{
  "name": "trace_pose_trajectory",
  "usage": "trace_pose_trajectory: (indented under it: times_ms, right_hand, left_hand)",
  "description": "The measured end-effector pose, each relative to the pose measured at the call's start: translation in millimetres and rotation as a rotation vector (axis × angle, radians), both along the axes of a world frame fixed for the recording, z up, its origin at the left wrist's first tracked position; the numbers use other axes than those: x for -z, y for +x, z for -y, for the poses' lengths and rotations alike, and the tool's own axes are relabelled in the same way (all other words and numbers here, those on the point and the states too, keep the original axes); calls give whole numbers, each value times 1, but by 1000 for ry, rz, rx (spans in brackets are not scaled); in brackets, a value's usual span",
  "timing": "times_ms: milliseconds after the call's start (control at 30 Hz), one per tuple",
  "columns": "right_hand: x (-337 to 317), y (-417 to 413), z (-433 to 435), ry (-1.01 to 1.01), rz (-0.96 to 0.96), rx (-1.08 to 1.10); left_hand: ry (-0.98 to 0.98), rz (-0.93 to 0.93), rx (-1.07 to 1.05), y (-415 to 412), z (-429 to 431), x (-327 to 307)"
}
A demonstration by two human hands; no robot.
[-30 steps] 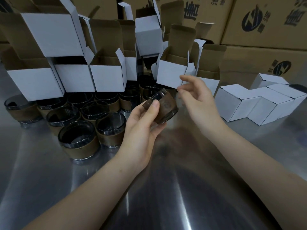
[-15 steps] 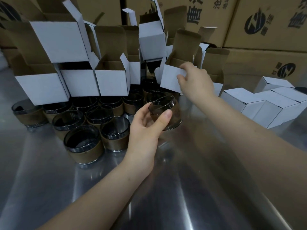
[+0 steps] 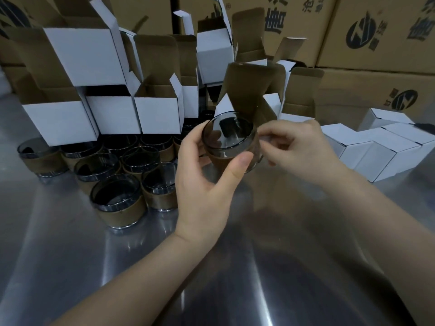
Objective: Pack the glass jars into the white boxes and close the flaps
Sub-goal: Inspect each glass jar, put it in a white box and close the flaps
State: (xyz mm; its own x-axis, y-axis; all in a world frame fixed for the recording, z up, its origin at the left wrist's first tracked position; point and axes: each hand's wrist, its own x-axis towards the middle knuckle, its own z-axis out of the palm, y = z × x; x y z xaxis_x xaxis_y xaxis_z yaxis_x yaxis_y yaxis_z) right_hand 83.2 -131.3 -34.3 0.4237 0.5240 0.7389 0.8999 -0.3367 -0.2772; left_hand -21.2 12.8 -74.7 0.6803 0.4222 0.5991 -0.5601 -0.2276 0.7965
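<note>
My left hand (image 3: 202, 184) grips a smoked glass jar (image 3: 229, 140) with a brown band, held upright above the steel table (image 3: 70, 255), mouth facing me. Just behind the jar is an open white box (image 3: 244, 88), tilted, its brown inside and raised flap showing. My right hand (image 3: 301, 149) holds that box at its right side with curled fingers; the jar hides the box's lower part. Several more banded jars (image 3: 115, 198) stand on the table at the left.
Open white boxes (image 3: 155, 116) with raised flaps are stacked behind the jars at the back left and centre. Closed white boxes (image 3: 367, 156) lie in a row at the right. Large brown printed cartons (image 3: 376, 31) wall off the back.
My right hand reached to the back, took an open box and pulled it toward me. My left hand turned the jar upright and raised it in front of the box.
</note>
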Motion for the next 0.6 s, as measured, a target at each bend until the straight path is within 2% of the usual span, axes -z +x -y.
trace_pose_trajectory:
  times_ms: [133,333,600]
  right_hand:
    - [-11,-5,7,-1,-62,-14]
    - [-20,-14,8,-176,-286,-69]
    - [-15,-18,1,-353,-624,-108]
  left_hand:
    - [106,35,-45,-2,1,0]
    - [189,106,-104,-3,2,1]
    - [164,-12,-95,2,-4,2]
